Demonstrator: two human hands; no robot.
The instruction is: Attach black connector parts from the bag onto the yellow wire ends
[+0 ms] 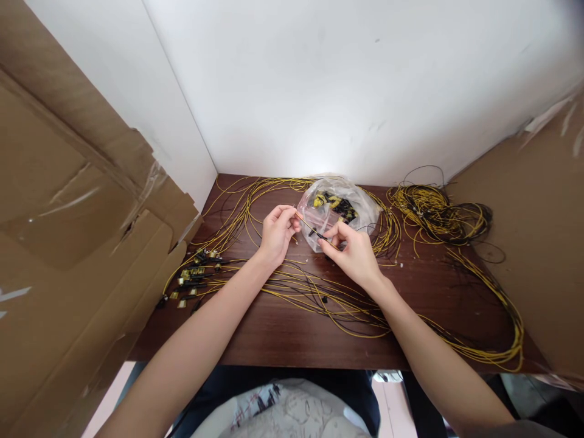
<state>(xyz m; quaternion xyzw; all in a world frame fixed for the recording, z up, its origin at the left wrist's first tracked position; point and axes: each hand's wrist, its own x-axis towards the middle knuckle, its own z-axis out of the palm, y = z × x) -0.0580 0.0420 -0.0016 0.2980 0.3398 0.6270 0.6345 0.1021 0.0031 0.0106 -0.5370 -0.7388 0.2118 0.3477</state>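
Note:
In front of the clear plastic bag, a thin wire (308, 225) is stretched between my two hands. My left hand (275, 236) is closed, its thumb and fingertips pinching the wire's upper-left end. The thumb and forefinger of my right hand (354, 254) close on the wire's other side, at a small black sleeve-like piece (321, 236) whose exact kind I cannot make out. Just behind the hands lies the open plastic bag (366, 214), with small black and yellow parts (349, 210) inside.
Yellow and black wires (301, 281) run across the brown table (274, 347) below my hands. Black connector ends with yellowish tags (196, 274) cluster at the left. A tangled wire bundle (422, 207) lies back right. Cardboard (82, 243) stands at both sides, a white wall (319, 91) behind.

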